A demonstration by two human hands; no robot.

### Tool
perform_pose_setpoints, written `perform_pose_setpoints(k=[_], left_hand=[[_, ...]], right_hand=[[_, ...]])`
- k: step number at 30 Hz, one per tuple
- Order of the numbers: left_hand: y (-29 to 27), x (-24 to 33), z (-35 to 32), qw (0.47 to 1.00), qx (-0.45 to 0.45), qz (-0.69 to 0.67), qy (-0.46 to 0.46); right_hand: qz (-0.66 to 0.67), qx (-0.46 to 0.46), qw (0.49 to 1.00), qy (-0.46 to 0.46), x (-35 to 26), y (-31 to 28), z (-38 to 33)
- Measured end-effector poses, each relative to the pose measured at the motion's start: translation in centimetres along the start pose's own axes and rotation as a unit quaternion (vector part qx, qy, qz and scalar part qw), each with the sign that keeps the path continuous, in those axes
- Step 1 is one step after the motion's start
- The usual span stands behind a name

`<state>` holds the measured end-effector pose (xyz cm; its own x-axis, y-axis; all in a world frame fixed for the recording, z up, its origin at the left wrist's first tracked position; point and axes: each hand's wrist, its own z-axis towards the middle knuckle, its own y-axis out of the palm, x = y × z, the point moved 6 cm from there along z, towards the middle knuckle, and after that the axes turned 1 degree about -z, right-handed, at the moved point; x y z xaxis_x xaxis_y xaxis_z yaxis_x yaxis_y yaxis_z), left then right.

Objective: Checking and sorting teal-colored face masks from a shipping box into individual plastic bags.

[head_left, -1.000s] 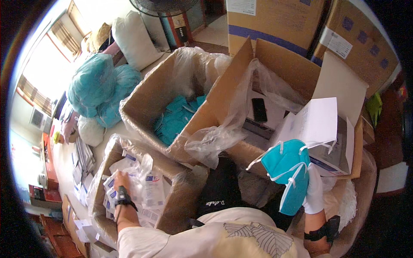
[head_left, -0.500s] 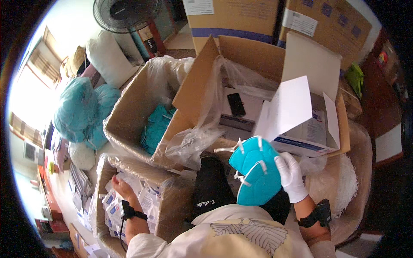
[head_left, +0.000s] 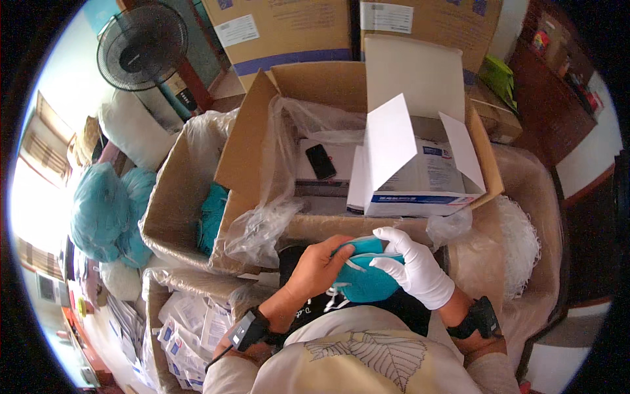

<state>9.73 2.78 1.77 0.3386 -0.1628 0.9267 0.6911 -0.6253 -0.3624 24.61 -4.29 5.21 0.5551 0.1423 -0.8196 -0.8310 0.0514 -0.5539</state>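
Observation:
In front of my body I hold a folded teal face mask (head_left: 371, 286) with white straps. My bare left hand (head_left: 316, 268) is closed on its left upper edge, thumb on top. My right hand (head_left: 421, 270), in a white glove, grips the right side, thumb over the mask and fingers behind. The lower part of the mask hangs down over my dark-clothed lap. Beyond my hands, a white carton (head_left: 420, 205) with raised flaps holds clear-wrapped packets and sits in a large cardboard box (head_left: 236, 154).
A black phone (head_left: 320, 161) lies inside the large box. To the left are a plastic-lined box (head_left: 174, 220) with teal masks, a lower box of white packets (head_left: 190, 338) and bagged teal masks (head_left: 98, 207). A fan (head_left: 141, 46) stands behind; white straps (head_left: 518, 246) lie right.
My left hand has come from the box of white packets to the mask. The mask, earlier spread out in my right hand, is now folded between both hands. The view has shifted.

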Motion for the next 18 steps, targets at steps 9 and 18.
perform_pose_setpoints(k=[9,18], left_hand=[[2.1,0.3,-0.9,0.993,-0.092,-0.068,0.018],[-1.6,-0.4,-0.2,0.975,0.1,-0.2,-0.014]], right_hand=[[-0.111,-0.064,0.977,-0.172,-2.4,0.2,0.9],[0.127,0.08,0.988,-0.043,1.1,-0.2,1.0]])
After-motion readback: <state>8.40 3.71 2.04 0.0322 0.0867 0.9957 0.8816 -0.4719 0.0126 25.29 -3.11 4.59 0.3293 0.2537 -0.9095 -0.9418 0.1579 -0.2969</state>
